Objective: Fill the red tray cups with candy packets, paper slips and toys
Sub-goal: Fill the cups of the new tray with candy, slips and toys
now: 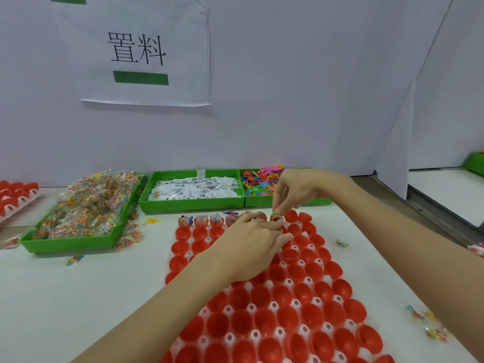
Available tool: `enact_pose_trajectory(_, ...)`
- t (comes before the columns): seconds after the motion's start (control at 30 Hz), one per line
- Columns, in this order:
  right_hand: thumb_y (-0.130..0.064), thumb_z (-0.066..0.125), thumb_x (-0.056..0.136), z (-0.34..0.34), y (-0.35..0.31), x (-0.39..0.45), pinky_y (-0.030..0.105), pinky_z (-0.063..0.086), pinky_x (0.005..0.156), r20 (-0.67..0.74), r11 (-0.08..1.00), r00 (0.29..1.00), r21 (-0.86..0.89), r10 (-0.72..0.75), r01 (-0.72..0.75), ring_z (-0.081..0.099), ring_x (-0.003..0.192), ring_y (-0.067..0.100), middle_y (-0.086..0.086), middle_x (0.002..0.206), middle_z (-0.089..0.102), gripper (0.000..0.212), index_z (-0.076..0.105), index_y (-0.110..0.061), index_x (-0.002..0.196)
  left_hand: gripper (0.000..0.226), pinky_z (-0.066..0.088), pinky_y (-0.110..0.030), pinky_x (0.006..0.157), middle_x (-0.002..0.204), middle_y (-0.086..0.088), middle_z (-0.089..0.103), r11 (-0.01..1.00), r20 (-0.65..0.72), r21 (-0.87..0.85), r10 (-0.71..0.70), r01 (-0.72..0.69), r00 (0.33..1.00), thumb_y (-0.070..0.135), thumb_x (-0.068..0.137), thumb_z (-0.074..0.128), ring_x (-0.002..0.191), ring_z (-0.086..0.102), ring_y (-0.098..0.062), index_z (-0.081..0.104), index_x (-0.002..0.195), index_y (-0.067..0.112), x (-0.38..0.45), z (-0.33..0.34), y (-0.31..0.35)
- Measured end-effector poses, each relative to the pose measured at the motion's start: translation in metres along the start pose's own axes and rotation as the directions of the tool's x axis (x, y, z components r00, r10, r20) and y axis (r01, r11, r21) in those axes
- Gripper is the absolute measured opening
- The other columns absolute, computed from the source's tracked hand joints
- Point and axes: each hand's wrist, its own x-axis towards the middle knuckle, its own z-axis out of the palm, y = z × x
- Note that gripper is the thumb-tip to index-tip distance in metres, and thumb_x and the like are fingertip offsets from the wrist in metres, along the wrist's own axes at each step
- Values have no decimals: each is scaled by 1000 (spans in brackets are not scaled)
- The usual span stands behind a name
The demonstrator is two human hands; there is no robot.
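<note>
So the whole setup sits on a plain white table (78, 297). Dead centre, running from 6 o'clock up toward the middle, is the big red cup tray (275, 310). At 9 o'clock there's a green bin of candy packets (83, 205), with a few loose packets (129, 235) spilled on the table right beside it. At 12 o'clock sits a green bin of paper slips (193, 191), and touching its right side, a green bin of colourful toys (259, 184). One yellow toy (151, 220) lies just below the slips bin. Stray candy bits (424, 320) sit around 4 o'clock. Far at 9 o'clock, another red tray (15, 197) pokes in.
</note>
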Motion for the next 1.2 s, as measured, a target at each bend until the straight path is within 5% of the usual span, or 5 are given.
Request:
enact_pose_trajectory(0.13, -30, 82, 85, 13, -2, 1, 31, 57, 87, -81, 999, 996, -3, -41, 41, 69, 92, 8, -14, 86, 73, 4, 82, -26, 86, 46, 14, -38, 125, 163, -1, 40, 998, 1, 55, 29, -29, 1000, 31, 115, 20, 149, 36, -20, 43, 154, 24, -1, 2, -3)
enact_pose_trajectory(0.53, -27, 72, 94, 19, 3, -9, 28, 58, 84, -178, 994, 978, -21, -107, 105, 71, 84, 5, -8, 90, 77, 9, 79, -22, 96, 50, 7, -22, 120, 166, 0, 34, 999, -67, -27, 37, -38, 997, 38, 114, 21, 151, 30, -15, 44, 154, 20, -8, 0, -5)
enact_pose_trajectory(0.77, -34, 66, 97, 17, 11, -35, 12, 39, 61, -389, 986, 918, 110, -75, 127, 61, 65, -6, -15, 74, 71, 19, 74, -29, 81, 56, 12, -13, 118, 157, 14, 46, 979, -218, -201, -88, 43, 972, 47, 108, 22, 144, 36, 0, 53, 149, 25, -44, -31, -7)
enact_pose_trajectory(0.97, -23, 63, 99, 51, 24, -78, 10, 46, 60, -613, 880, 790, 391, 31, 269, 70, 73, 3, -10, 76, 76, 21, 78, -24, 84, 17, 51, -48, 92, 109, -11, 71, 888, -570, -177, -443, 423, 692, 4, 96, 65, 104, 64, -35, 74, 111, 5, -130, -37, -90)
enact_pose_trajectory(1.2, -13, 57, 103, 84, 49, -91, 21, 48, 61, -686, 706, 682, 613, 253, 354, 68, 71, 7, -1, 80, 77, 22, 76, -20, 97, 25, 45, -59, 83, 104, -26, 71, 596, -555, -35, -679, 802, 480, 11, 99, 53, 96, 60, -51, 75, 104, -1, -197, -4, -157)
